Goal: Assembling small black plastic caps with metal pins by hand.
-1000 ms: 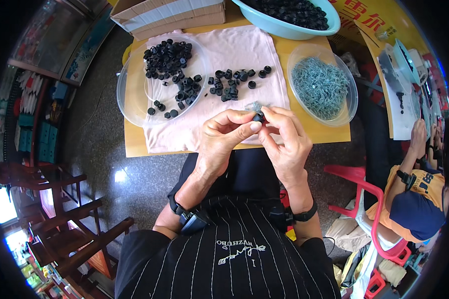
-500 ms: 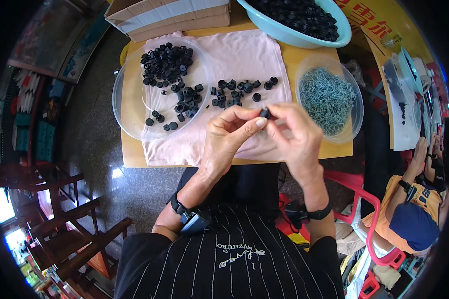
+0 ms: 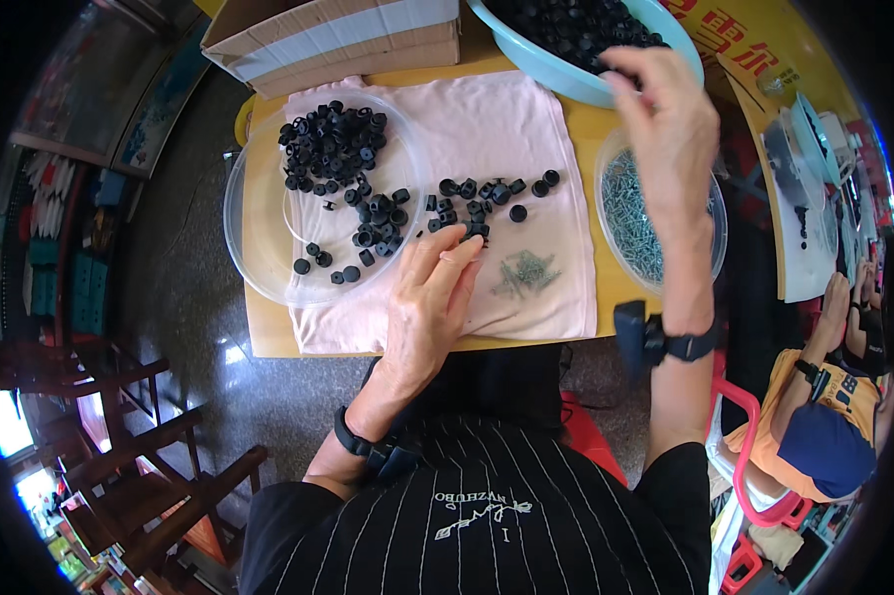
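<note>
My left hand is over the pink cloth, fingers loosely spread. Its fingertips touch a small cluster of black plastic caps. At the upper right, my right hand reaches across to the near rim of a light blue basin heaped with similar black parts. Its thumb and bent fingers look apart, with no part visible between them. Thin screws lie in a small pile on the cloth, right of my left hand.
A clear round tray on the left holds many black parts. More screws fill a clear bowl under my right forearm. A cardboard box stands at the back. On the right sits another person beside a red chair.
My hands have parted from the black cap they held together. The right has swung up to the basin; the left has lowered onto the loose caps. The screw pile now shows.
</note>
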A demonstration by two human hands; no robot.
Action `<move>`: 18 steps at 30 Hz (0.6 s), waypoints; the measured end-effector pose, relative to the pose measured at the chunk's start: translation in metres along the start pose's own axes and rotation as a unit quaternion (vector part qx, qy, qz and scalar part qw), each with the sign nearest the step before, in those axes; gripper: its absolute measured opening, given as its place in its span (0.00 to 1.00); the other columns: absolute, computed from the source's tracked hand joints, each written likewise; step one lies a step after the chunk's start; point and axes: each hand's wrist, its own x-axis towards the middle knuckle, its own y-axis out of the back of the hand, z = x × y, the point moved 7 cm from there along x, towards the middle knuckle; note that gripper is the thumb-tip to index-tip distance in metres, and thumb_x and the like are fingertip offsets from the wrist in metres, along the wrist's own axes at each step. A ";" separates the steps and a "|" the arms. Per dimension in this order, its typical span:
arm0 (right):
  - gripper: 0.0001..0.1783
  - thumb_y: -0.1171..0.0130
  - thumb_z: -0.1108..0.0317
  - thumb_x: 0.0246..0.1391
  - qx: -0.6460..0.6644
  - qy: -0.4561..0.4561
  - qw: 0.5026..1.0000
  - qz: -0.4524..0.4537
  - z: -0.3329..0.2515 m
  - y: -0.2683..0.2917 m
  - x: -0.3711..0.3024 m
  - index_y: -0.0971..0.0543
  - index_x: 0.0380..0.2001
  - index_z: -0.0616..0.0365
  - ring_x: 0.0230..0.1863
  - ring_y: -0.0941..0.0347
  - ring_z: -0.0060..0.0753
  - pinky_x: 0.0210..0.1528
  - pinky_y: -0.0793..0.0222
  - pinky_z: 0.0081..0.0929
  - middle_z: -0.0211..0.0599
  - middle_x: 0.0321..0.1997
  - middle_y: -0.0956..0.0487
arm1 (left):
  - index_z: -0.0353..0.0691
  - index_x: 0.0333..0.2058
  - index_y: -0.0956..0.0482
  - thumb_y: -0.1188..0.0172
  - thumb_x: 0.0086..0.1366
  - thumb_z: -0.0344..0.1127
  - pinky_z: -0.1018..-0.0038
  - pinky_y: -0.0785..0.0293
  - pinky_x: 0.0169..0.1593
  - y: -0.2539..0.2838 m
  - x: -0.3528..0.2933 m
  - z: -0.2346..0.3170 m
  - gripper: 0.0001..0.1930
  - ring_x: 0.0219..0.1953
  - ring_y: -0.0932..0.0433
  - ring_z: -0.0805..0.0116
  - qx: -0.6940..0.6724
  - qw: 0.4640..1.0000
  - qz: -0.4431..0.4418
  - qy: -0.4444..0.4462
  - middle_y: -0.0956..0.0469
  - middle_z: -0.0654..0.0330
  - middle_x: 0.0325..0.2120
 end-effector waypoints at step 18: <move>0.09 0.43 0.65 0.52 -0.020 0.034 0.961 -0.273 -0.029 -0.080 -0.076 0.18 0.33 0.55 0.41 0.28 0.42 0.44 0.31 0.36 0.34 0.35 0.21 | 0.34 0.59 0.37 0.37 0.57 0.30 0.61 0.47 0.66 -0.020 -0.011 -0.005 0.32 0.67 0.50 0.46 0.055 0.995 -0.071 0.038 0.48 0.42 0.64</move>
